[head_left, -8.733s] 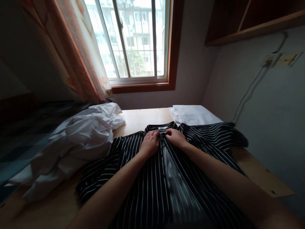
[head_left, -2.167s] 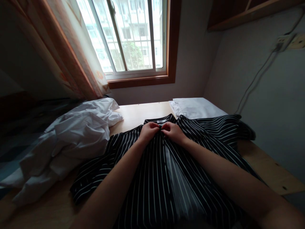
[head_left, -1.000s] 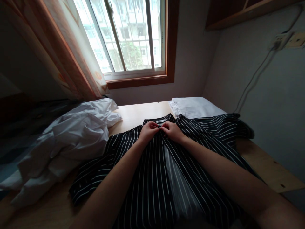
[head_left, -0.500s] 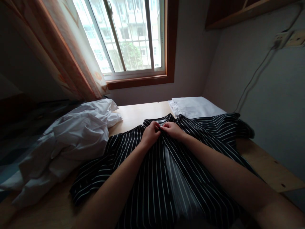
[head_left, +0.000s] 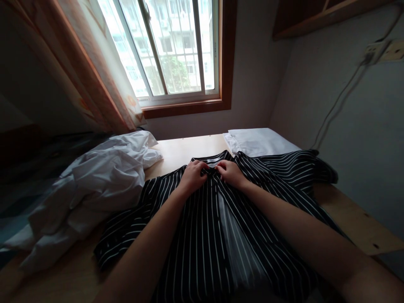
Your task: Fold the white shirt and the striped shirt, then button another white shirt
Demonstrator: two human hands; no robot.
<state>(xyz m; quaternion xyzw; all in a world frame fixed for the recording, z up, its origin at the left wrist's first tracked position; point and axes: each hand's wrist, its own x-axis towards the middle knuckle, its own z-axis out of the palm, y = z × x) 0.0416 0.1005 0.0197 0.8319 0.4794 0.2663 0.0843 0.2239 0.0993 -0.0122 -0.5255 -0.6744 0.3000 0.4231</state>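
Holds the striped shirt (head_left: 203,235) at the neck with both hands. Pinches the cloth just below the collar (head_left: 226,155) between thumb and fingers of the left hand (head_left: 193,174), back of the hand up. Pinches the edge just beside it with the right hand (head_left: 232,174), fingertips near those of the left. Cannot tell whether a button sits between them; too small and dark there.

Has the shirt spread on the table (head_left: 186,147), collar toward the window (head_left: 176,54), sleeves out to both sides. Shows the front parted below the hands, with the grey inside of the back visible in a narrow wedge.

Keeps to the left of the shirt a crumpled white cloth (head_left: 109,176), and behind its right shoulder a folded white cloth (head_left: 261,142). Includes beyond these a curtain (head_left: 83,54) left of the window, and at right a shelf (head_left: 304,26) above a cord (head_left: 331,110) hanging from a wall socket (head_left: 374,51).
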